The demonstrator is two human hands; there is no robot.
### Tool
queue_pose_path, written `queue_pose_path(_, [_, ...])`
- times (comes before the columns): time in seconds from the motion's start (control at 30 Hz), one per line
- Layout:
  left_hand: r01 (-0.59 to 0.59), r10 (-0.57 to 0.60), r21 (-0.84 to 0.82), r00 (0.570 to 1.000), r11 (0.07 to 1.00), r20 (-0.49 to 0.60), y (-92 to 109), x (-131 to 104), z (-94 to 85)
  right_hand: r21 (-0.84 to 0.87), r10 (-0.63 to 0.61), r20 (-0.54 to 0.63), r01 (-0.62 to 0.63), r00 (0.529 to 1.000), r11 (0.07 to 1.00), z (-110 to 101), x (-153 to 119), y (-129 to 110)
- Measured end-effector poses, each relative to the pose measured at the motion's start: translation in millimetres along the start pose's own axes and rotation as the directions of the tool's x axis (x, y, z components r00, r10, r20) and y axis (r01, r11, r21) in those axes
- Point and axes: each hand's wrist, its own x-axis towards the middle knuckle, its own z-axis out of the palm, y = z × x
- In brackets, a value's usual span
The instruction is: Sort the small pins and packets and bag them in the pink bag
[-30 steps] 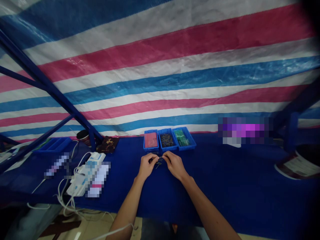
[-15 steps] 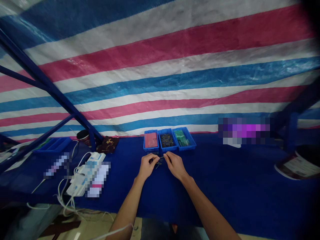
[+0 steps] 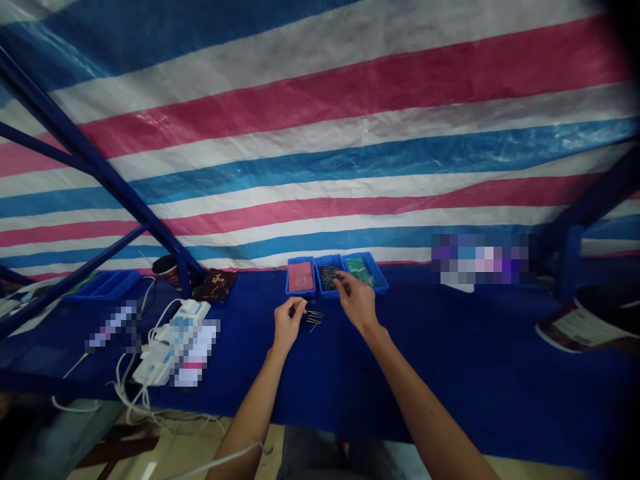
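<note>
My right hand (image 3: pixel 359 303) is at the front right of the middle blue bin (image 3: pixel 330 293), its thumb and fingers brought together over the dark, thin screws (image 3: pixel 327 276) heaped inside. Whatever sits between those fingertips is too small to make out. On the blue table, my left hand (image 3: pixel 288 323) is closed in a pinch, and its contents are hidden. Just right of it lie several loose screws (image 3: pixel 315 316), roughly side by side, with one at a slant. The left bin holds pink packets (image 3: pixel 301 276). Green packets (image 3: pixel 361 270) fill the right bin.
To the left are a white power strip (image 3: pixel 173 340) with cables, a brown pouch (image 3: pixel 216 285) and an empty-looking blue tray (image 3: pixel 107 285). A large dark tub (image 3: pixel 575 327) stands at far right. Blue frame bars (image 3: pixel 105 173) slant before the striped sheet (image 3: pixel 350 160).
My right hand has moved from beside my left hand, forward and right, to the middle bin. My left hand has shifted slightly left and up, uncovering more of the loose screws.
</note>
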Motion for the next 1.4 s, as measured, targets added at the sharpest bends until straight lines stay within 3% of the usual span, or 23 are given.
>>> queue_pose_path(0.07, [0.010,-0.010,-0.002,1.000,1.000,-0.007,-1,0,-0.3,0.066,-0.126,0.127,0.118,0.984,0.991,3,-11,-1])
queue_pose_path(0.17, [0.008,-0.008,0.001,1.000,1.000,-0.007,0,0,-1.3,0.133,-0.273,0.349,0.241,0.896,0.961,9,-31,-4])
queue_pose_path(0.3, [0.007,-0.007,-0.003,1.000,1.000,-0.012,1,0,-2.1,0.093,-0.296,0.463,0.286,0.836,0.954,13,-48,-5])
queue_pose_path(0.53, [-0.012,0.012,0.011,0.999,1.000,0.030,3,-1,-0.9,0.064,-0.287,0.509,0.297,0.812,0.953,13,-52,2])
queue_pose_path(1.4, [-0.017,0.015,0.034,0.998,0.999,0.056,3,0,0.2,0.015,-0.290,0.522,0.332,0.802,0.943,18,-50,2])
